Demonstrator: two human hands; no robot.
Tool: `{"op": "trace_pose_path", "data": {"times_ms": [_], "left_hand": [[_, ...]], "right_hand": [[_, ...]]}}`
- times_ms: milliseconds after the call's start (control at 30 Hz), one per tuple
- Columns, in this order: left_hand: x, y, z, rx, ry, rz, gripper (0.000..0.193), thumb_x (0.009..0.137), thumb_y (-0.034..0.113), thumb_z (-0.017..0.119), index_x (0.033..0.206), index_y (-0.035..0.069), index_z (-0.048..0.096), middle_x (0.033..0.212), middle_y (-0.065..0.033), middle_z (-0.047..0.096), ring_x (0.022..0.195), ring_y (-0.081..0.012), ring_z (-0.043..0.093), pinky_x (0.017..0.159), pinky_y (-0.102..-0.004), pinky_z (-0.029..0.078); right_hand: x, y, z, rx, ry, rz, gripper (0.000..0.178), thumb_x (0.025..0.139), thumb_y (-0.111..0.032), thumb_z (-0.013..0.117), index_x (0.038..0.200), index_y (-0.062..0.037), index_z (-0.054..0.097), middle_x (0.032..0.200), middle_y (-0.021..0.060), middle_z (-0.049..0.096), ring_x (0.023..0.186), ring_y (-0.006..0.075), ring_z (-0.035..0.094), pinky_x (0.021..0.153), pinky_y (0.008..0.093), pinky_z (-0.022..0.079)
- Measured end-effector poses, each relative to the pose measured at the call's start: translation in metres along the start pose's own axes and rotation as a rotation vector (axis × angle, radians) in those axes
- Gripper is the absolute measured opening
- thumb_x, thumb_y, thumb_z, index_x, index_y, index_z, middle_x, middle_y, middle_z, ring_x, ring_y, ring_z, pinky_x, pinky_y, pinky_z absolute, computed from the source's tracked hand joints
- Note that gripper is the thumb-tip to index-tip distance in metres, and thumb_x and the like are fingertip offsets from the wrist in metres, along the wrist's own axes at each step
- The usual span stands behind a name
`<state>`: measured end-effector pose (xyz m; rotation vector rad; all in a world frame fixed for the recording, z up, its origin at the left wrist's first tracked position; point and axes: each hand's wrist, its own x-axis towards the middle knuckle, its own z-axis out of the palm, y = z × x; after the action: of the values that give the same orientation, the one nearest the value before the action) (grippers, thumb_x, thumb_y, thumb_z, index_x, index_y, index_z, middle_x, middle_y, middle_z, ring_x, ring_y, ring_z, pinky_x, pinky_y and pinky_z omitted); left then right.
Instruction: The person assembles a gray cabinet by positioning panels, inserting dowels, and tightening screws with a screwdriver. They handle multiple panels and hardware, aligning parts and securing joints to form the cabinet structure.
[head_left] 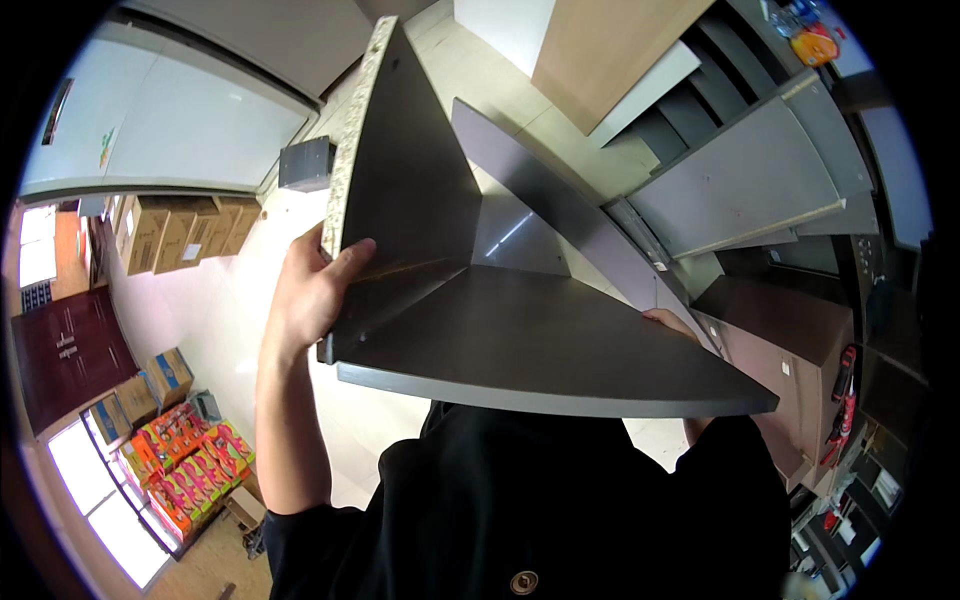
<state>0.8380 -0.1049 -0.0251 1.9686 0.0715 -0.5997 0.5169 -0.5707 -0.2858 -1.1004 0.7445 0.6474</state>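
Note:
In front of my body is a partly assembled cabinet piece of dark grey boards (520, 330) joined at right angles. Its upright panel (420, 150) rises on the left, with a raw, pale chipboard edge facing me. My left hand (318, 285) is wrapped round that edge, its thumb lying on the inner face. A wide, flat board spreads to the right, its rounded grey front edge close to my waist. My right hand (668, 320) reaches from beneath it, and only some fingers show, curled over the far right edge. The board hides the rest of that hand.
Beyond the piece, a long grey panel (560, 200) leans diagonally. More boards (740, 170) and a brown cabinet (770, 340) stand at the right. A small dark box (306, 163) sits on the floor. Cartons (180, 235) and bright packages (190, 465) are stacked at the left.

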Motion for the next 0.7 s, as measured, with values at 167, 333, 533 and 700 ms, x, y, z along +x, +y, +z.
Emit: {"op": "trace_pose_path", "data": {"times_ms": [167, 333, 533, 700], "left_hand": [[0.003, 0.0, -0.003, -0.162, 0.062, 0.096, 0.048, 0.076, -0.006, 0.063, 0.124, -0.009, 0.059, 0.103, -0.0103, 0.069, 0.087, -0.0135, 0.064, 0.081, -0.0267, 0.051], [0.013, -0.014, -0.045, -0.215, 0.064, 0.092, 0.053, 0.074, -0.009, 0.062, 0.127, -0.008, 0.059, 0.104, -0.0099, 0.069, 0.089, -0.0135, 0.065, 0.081, -0.026, 0.052], [0.031, -0.026, -0.085, -0.211, 0.056, 0.083, 0.054, 0.073, -0.008, 0.062, 0.126, -0.006, 0.061, 0.101, -0.0083, 0.069, 0.088, -0.0118, 0.064, 0.079, -0.0246, 0.051], [0.019, -0.02, -0.072, -0.18, 0.112, 0.025, 0.05, 0.072, -0.004, 0.064, 0.122, -0.004, 0.063, 0.092, -0.0045, 0.069, 0.069, -0.008, 0.058, 0.061, -0.0223, 0.045]], "right_hand": [[-0.007, -0.037, 0.037, 0.036, 0.092, 0.206, 0.04, 0.098, -0.02, 0.056, 0.134, -0.0034, 0.05, 0.11, 0.0099, 0.062, 0.101, 0.0162, 0.06, 0.088, 0.0278, 0.049], [-0.007, -0.051, 0.075, 0.096, 0.164, 0.246, 0.038, 0.098, -0.02, 0.056, 0.132, -0.0034, 0.051, 0.108, 0.0091, 0.063, 0.099, 0.0151, 0.06, 0.087, 0.0274, 0.049], [0.029, -0.03, 0.063, 0.08, 0.2, 0.382, 0.031, 0.097, -0.018, 0.056, 0.122, -0.0002, 0.059, 0.11, 0.0106, 0.062, 0.1, 0.0151, 0.06, 0.09, 0.0267, 0.048], [0.029, -0.061, 0.088, 0.191, 0.232, 0.412, 0.028, 0.096, -0.022, 0.057, 0.114, -0.0019, 0.063, 0.096, 0.0093, 0.064, 0.088, 0.016, 0.061, 0.081, 0.0279, 0.049]]}}
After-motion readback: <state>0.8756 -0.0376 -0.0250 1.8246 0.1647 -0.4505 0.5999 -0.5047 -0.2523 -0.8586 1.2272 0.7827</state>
